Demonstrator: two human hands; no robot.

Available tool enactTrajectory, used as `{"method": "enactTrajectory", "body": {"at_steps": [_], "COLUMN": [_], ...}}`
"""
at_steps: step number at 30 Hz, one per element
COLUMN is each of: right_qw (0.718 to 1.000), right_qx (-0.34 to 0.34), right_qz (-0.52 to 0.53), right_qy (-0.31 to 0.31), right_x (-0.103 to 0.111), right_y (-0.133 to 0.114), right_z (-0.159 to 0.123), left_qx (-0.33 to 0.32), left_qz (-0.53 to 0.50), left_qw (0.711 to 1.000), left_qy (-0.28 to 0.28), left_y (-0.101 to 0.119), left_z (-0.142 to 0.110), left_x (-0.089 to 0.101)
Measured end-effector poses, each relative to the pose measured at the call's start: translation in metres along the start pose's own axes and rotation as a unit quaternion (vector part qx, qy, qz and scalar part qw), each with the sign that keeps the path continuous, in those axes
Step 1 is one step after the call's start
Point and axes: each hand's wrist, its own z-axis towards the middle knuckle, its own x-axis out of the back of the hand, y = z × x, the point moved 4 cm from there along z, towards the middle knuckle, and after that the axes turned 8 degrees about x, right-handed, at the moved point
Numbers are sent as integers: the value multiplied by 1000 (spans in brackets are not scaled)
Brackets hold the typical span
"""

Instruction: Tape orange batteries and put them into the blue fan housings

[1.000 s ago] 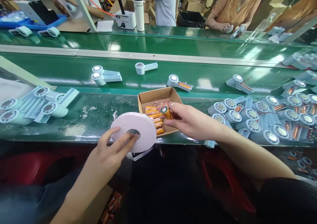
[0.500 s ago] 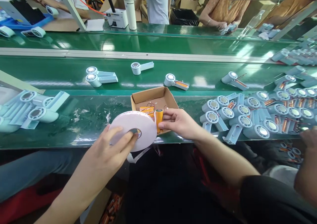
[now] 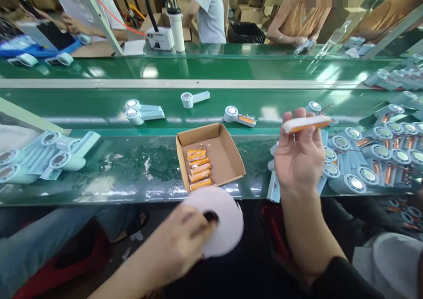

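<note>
My left hand (image 3: 185,241) grips a wide white roll of tape (image 3: 228,222) by its centre hole, low in front of the bench edge; it is blurred by motion. Raised at the right, my right hand (image 3: 299,153) holds an orange battery (image 3: 307,123) between thumb and fingers, with a white strip along its upper side. Between the hands, an open cardboard box (image 3: 228,158) stands on the bench. Several orange batteries (image 3: 199,163) with thin wires lie in a row along its left side.
Pale blue fan housings (image 3: 350,180) crowd the bench at right, and more housings (image 3: 62,160) lie at left. A few fan bodies (image 3: 140,113) are spread over the green belt (image 3: 280,98). Across it, people work near a white tumbler (image 3: 176,30) and a white box (image 3: 161,39).
My right hand has lifted the battery from beside the tape roll up and to the right; a white strip now shows on it. My left hand has moved the roll down and right, away from the box.
</note>
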Motion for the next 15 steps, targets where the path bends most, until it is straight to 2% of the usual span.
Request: {"method": "enactTrajectory", "body": {"at_steps": [3, 6, 8, 9, 11, 13, 15], "right_qw": [1000, 994, 983, 974, 955, 943, 938], "right_qx": [-25, -106, -180, -224, -295, -331, -346], "right_qz": [-10, -6, -2, 1, 5, -3, -27], "right_qy": [-6, 7, 24, 29, 32, 23, -1], "right_x": [20, 46, 65, 74, 85, 89, 89], "right_y": [-1, 7, 18, 24, 37, 45, 49], "right_z": [-16, -57, -79, -87, -96, -97, -94], "left_qx": [118, 169, 174, 178, 212, 265, 284], "left_qz": [55, 11, -38, -50, -21, 69, 149], "left_qw": [990, 985, 983, 982, 977, 962, 946], "left_qy": [58, -11, -49, -45, -17, -7, -41], "left_y": [-73, -138, -166, -177, -200, -227, -253], "left_z": [15, 33, 52, 67, 109, 165, 223], "left_x": [24, 37, 39, 40, 35, 23, 3]}}
